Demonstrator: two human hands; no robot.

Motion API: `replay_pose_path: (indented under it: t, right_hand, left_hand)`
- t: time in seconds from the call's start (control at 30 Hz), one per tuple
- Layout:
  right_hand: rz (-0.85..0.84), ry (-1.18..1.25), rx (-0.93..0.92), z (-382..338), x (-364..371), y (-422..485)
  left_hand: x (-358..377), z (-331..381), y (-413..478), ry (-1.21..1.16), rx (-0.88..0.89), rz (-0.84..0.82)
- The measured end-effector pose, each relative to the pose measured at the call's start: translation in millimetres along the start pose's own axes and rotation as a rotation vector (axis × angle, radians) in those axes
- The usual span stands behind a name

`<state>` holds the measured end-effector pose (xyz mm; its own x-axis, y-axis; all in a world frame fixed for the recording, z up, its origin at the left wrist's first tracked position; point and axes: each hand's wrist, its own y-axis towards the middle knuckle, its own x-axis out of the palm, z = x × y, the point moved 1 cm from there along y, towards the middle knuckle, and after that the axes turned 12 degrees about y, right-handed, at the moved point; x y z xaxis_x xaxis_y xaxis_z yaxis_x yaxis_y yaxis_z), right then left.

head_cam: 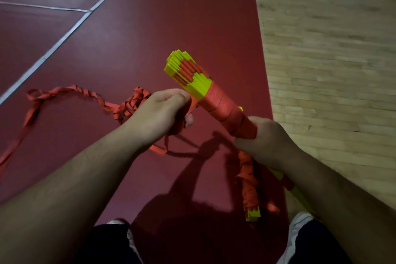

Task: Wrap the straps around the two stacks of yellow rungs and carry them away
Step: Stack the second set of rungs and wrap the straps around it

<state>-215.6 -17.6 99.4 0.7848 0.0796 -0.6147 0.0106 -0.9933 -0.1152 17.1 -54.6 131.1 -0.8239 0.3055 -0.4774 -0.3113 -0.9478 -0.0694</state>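
Both hands were busy: the right hand point(263, 141) gripped the near end of the stack of yellow rungs point(197, 85), long axis slanting away leftward; the left hand point(158, 113) fingers point(171, 97) pinched the strap point(222, 103) just left of it.

A: location?
B: looks like a sports hall or gym, indoors
A: basis?
B: dark red court floor point(150, 28) with white painted lines point(64, 36), strip-wood floor point(332, 70) butting against it on the right. yellow rungs point(197, 87) on red straps point(218, 103) look like training kit
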Motion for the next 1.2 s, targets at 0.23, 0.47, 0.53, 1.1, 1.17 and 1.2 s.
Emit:
replay_pose_path:
  t: [0.23, 0.47, 0.53, 1.1, 1.17, 1.2]
  right_hand:
    - [0.054, -0.052, 0.002, -1, -6, -3]
    - [0.122, 0.007, 0.001, -4, -9, -2]
    - [0.137, 0.05, 0.015, -5, -11, 0]
    - [0.225, 0.277, 0.079, -8, -24, 2]
    - [0.195, 0.269, 0.096, -7, -25, 2]
    - [0.161, 0.251, 0.099, -7, -25, 1]
  left_hand:
    - [-4, -15, 1, 0.318, -0.077, -0.079]
    - [3, -8, -8, 0.08, -0.198, -0.338]
    - [5, -10, -9, 0.133, -0.209, -0.351]
    - [-7, 1, 1, 0.242, 0.303, 0.154]
    - [-2, -10, 2, 0.373, 0.116, -0.139]
    - [2, -15, 2, 0.429, 0.081, -0.248]
